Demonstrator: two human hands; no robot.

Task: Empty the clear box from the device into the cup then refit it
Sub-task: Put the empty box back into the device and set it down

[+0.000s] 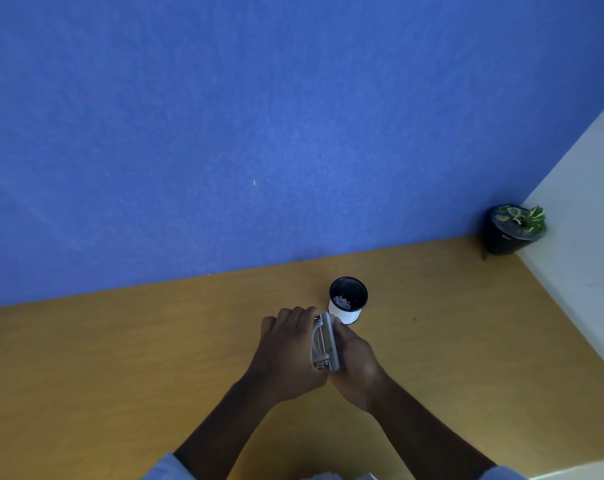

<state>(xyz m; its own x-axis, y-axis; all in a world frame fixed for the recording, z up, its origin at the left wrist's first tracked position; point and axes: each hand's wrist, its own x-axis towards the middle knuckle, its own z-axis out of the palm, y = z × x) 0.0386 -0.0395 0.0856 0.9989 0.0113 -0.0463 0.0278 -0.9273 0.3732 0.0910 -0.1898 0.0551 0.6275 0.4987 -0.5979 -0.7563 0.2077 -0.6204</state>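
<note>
i see both hands clamped round the small grey plastic device, left hand over its body, right hand pressing the right side, probably seating the clear box, which i can't make out. it sits just near the white cup on the wooden bench, so spills drop in.

The cup stands just beyond the hands; a plant pot fills the far right corner. Table left and right lies open.
</note>
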